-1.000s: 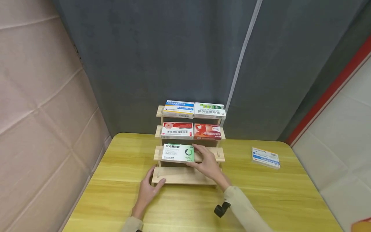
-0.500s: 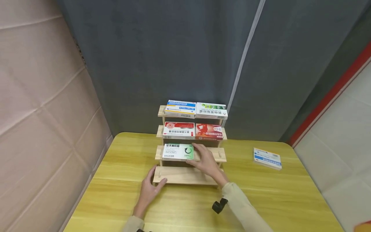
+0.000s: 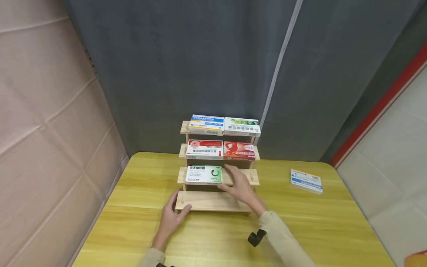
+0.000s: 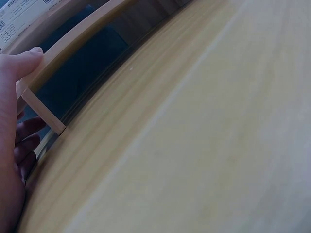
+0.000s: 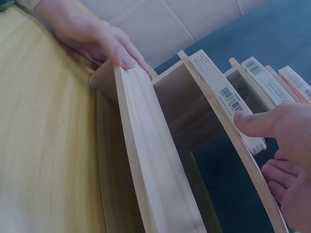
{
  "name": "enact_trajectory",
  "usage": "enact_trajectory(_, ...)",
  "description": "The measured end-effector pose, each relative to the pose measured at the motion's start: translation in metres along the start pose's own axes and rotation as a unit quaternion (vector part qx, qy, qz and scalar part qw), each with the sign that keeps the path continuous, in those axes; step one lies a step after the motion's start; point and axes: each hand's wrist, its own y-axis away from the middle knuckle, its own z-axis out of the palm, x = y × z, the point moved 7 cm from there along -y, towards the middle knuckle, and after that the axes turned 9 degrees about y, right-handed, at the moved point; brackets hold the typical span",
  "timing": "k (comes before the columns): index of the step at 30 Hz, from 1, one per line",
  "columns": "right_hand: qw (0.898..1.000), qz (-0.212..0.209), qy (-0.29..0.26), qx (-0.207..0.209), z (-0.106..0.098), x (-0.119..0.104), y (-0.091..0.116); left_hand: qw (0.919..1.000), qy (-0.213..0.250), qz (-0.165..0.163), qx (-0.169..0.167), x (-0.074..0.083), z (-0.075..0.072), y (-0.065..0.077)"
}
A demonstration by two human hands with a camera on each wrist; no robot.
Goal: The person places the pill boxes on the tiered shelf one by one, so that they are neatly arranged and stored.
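Observation:
A four-step wooden rack stands on the table. My left hand grips the left end of its lowest step, thumb on the front edge and fingers round the side. On the second step up, at its left, lies a white and green capsule box. My right hand is at that box's right end, thumb and index finger spread apart. In the right wrist view the thumb overlaps the box's front face. The head view shows a small gap between the index fingertip and the box.
The third step holds a red and white box and a red box. On the top step lie a blue and white box and a green and white box. Another blue and white box lies on the table at right.
My right thumb and index finger have slipped slightly right, off the white and green capsule box's end, leaving it on its step. My left hand keeps its grip on the rack.

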Motion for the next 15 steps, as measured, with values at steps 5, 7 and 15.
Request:
enact_trajectory(5,1.0,-0.003,0.005,0.009,-0.007,0.005,0.007,0.9999,-0.002,-0.01,0.004,0.0,0.001,0.0)
enact_trajectory(7,1.0,0.0,0.005,0.01,-0.01,0.008,0.01,0.9999,-0.005,-0.016,0.005,0.003,0.002,0.0)
enact_trajectory(15,1.0,0.003,-0.009,0.021,-0.022,0.019,0.022,0.9998,0.001,-0.016,-0.009,0.038,0.001,0.003)
